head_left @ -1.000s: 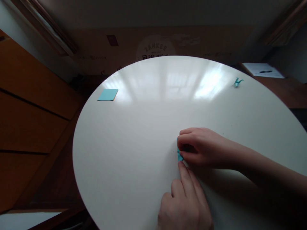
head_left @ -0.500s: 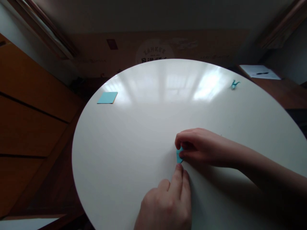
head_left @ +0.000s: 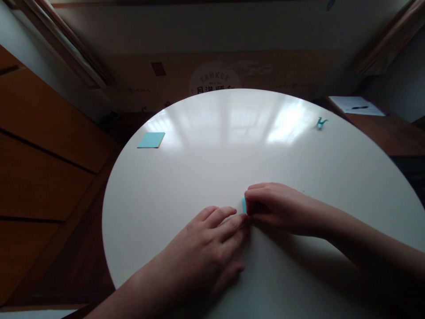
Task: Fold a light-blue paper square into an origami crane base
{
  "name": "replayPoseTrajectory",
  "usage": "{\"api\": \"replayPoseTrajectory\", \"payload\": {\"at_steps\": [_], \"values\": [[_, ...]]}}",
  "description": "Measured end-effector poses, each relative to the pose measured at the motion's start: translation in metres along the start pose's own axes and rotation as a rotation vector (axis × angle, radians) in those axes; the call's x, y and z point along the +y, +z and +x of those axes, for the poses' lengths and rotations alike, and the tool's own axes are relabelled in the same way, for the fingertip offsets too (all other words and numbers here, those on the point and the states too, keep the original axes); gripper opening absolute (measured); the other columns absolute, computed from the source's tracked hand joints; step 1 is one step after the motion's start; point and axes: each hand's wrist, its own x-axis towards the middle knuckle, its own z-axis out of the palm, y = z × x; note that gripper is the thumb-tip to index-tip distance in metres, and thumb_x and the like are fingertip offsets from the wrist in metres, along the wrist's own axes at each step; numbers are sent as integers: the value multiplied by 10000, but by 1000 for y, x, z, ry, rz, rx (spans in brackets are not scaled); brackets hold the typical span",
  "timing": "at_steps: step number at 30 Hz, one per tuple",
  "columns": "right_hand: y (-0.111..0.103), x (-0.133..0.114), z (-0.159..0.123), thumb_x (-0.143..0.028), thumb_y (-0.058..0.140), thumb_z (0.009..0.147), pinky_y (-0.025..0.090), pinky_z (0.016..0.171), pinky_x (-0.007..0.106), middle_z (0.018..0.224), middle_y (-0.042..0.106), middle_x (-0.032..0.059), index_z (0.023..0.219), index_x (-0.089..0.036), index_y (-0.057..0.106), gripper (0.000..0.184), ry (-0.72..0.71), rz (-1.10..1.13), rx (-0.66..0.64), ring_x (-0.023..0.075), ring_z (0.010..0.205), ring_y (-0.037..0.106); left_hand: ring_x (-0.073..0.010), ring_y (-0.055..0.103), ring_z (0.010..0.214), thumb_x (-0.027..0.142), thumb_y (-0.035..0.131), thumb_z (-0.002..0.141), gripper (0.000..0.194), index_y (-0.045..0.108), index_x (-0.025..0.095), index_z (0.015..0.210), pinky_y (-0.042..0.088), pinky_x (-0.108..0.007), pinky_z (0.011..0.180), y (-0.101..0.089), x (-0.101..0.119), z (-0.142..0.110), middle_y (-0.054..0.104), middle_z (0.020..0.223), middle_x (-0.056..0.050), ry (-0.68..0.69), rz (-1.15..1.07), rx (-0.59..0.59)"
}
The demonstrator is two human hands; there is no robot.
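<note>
A small folded piece of light blue paper [head_left: 244, 205] lies near the middle of the round white table [head_left: 199, 177]. My right hand [head_left: 282, 208] is curled over it, fingers closed and pinching its right part, so most of the paper is hidden. My left hand [head_left: 209, 248] lies flat on the table beside it with fingers stretched out. Its fingertips touch the paper's lower left edge.
A pad of light blue square sheets [head_left: 151, 140] sits at the table's far left. A tiny folded blue paper figure [head_left: 321, 122] stands at the far right edge. A brown side surface with a white sheet and pen [head_left: 357, 106] is at the right. Wooden cabinets fill the left.
My left hand swung left and flattened, fingers spread toward the paper. The right hand stayed pinched on the paper, which now shows less. The view tilted slightly.
</note>
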Motion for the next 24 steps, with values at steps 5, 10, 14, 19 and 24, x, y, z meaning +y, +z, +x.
{"api": "replayPoseTrajectory", "payload": {"at_steps": [5, 10, 14, 19, 24], "values": [[1, 3, -2, -162, 646, 866, 369, 640, 224, 824, 603, -24, 805, -174, 601, 76, -48, 12, 5, 105, 730, 522, -294, 406, 1321, 465, 489, 987, 537, 469, 154, 1425, 279, -475, 1149, 5, -3, -3, 481, 1467, -71, 16, 12, -39], [3, 14, -2, -165, 648, 891, 414, 717, 253, 955, 636, 20, 901, -184, 646, 22, -204, -94, 111, 140, 837, 555, -309, 332, 1395, 581, 436, 980, 696, 371, 117, 1493, 189, -496, 1212, 13, 8, -2, 435, 1498, -118, -6, 41, -26], [1, 21, 1, -206, 643, 929, 438, 805, 304, 1065, 645, 58, 985, -187, 661, 62, -303, -203, 229, 188, 968, 562, -313, 217, 1467, 607, 420, 975, 737, 291, 149, 1537, 87, -536, 1235, 13, 9, 3, 378, 1536, -122, -8, 29, -26], [-13, 13, -13, -205, 601, 964, 439, 781, 292, 978, 670, 35, 939, -188, 680, 85, -193, -224, 329, 165, 904, 594, -348, 269, 1441, 609, 468, 946, 756, 385, 78, 1478, 138, -527, 1233, 14, 7, 6, 406, 1497, -179, -7, 2, -57], [-11, -4, -29, -191, 624, 925, 421, 709, 267, 948, 673, -9, 922, -239, 721, 108, -48, -232, 118, 136, 808, 610, -397, 356, 1377, 571, 392, 986, 720, 359, 63, 1495, 260, -583, 1180, 25, 28, 4, 414, 1491, -201, -104, 62, -48]]}}
